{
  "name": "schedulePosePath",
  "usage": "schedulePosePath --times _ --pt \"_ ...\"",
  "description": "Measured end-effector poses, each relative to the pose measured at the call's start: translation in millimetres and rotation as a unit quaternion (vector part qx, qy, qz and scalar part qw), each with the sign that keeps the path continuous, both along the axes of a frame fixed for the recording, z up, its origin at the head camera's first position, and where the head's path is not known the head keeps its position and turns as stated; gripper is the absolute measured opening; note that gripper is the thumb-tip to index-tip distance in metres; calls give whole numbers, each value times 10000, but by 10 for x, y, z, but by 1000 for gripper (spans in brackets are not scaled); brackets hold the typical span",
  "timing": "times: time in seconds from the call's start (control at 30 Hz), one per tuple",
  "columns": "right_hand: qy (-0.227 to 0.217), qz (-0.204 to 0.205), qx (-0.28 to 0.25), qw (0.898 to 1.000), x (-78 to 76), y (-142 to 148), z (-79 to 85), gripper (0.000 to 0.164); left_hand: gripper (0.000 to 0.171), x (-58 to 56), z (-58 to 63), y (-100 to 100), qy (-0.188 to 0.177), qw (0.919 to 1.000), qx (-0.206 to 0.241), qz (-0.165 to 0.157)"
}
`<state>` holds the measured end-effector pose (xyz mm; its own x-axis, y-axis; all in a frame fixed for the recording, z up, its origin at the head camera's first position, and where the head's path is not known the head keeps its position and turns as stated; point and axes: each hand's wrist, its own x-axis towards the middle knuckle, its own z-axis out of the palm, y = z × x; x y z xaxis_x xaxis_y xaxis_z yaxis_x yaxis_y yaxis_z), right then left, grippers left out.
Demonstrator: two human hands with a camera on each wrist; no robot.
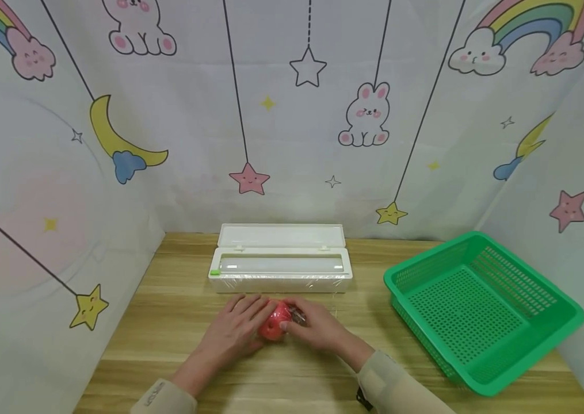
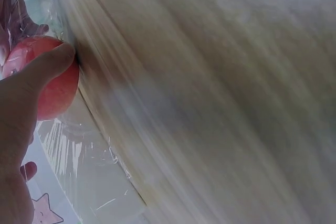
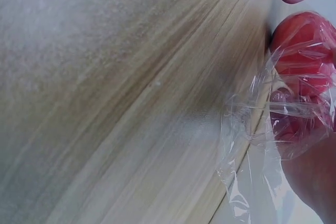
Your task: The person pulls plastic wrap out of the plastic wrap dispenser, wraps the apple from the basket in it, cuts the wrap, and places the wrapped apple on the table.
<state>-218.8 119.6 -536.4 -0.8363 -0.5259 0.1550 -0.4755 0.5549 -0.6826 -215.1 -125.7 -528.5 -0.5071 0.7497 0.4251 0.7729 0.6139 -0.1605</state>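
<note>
A red apple (image 1: 274,322) sits between the two hands on the wooden table, with clear plastic wrap (image 3: 302,108) drawn over it in creases. My left hand (image 1: 237,325) holds the apple from the left; in the left wrist view its thumb lies across the red skin. From the other side my right hand (image 1: 320,328) grips the bunched wrap against the apple, thumb in front and fingers behind. Loose film spreads over the right fingers in the right wrist view. Behind the apple stands a white wrap dispenser (image 1: 281,283), lid up, with a roll inside.
To the right is a green plastic basket (image 1: 483,374) with perforated walls, tilted at an angle to the table. A green slider (image 1: 215,272) sits at the dispenser's left end. Printed cloth walls (image 1: 297,132) enclose the wooden table (image 1: 167,310) at the back and sides.
</note>
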Motion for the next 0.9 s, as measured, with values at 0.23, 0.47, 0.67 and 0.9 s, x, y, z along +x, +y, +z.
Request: schedulePosePath --times 0.23,0.47,0.67,0.9 --pt "93 -283 309 9991 26 1 23 54 91 -2 -18 49 -48 9996 -61 253" --pt "9 -438 265 9987 26 15 27 62 82 -61 5 84 -254 9990 -4 373" --pt "29 -460 240 9986 13 63 9 58 81 -123 37 80 -692 9968 134 378" --pt "291 -310 354 9985 -4 102 41 56 83 -207 126 85 -1349 9888 249 589"
